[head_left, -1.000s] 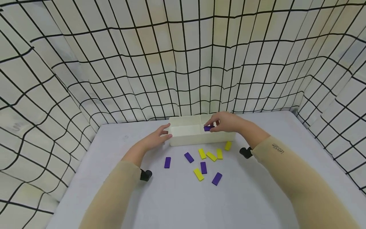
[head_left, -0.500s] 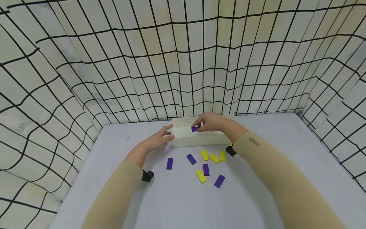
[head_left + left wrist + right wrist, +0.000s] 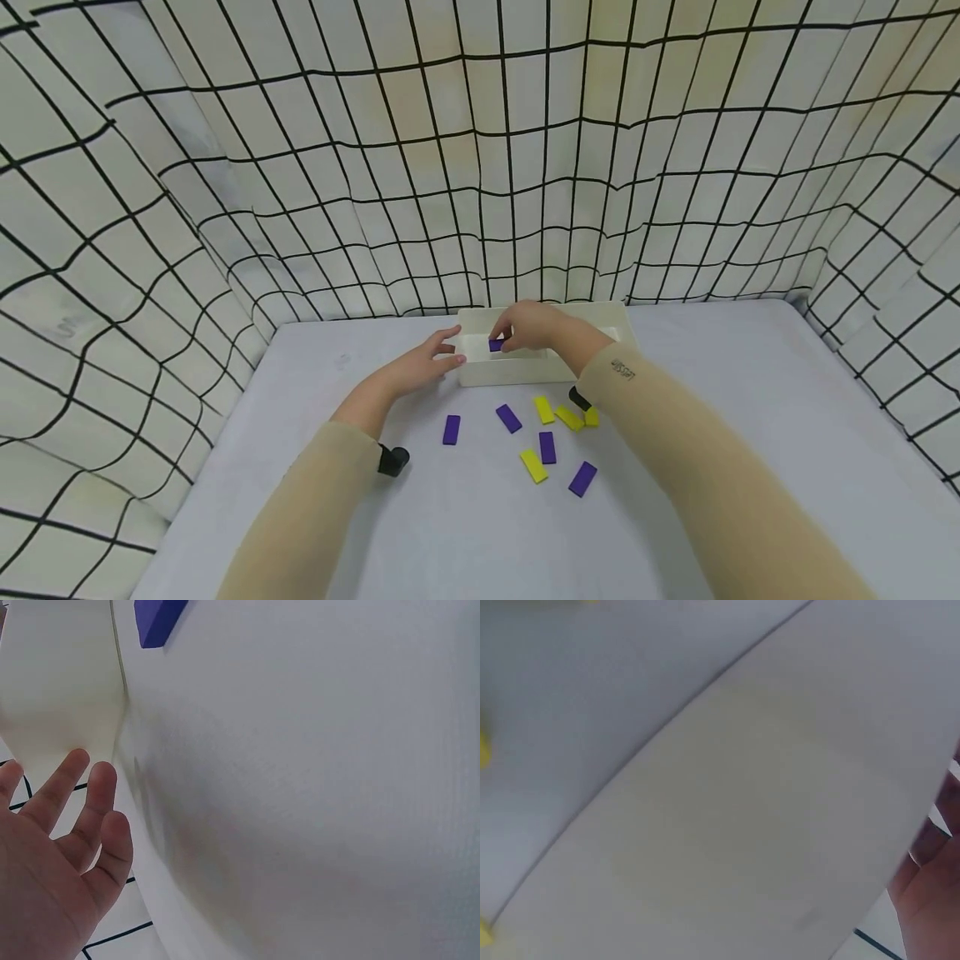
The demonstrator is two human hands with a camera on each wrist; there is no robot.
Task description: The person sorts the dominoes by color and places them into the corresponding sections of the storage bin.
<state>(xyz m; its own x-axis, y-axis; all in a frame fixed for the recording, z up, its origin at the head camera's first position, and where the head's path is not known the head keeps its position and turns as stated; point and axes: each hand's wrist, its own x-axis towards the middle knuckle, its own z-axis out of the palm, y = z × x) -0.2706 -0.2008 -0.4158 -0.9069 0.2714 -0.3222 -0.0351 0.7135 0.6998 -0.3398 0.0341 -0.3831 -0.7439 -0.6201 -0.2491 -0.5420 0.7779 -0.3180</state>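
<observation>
A long white box with a divider stands at the back of the table. My right hand reaches down into its left compartment and pinches a small flat purple block between thumb and fingers. In the right wrist view, the box wall hides most of that hand and the block. My left hand is at the box's left end, fingers spread, with the fingertips at the end wall. The left wrist view shows this hand holding nothing, beside the box wall.
Several purple blocks and yellow blocks lie scattered on the white table in front of the box. The right sleeve partly covers one yellow block. A black-netted white wall rises behind the table.
My right hand has carried the purple block leftward from the right compartment into the left one, and lowered it a little. My left hand keeps its place at the box's end.
</observation>
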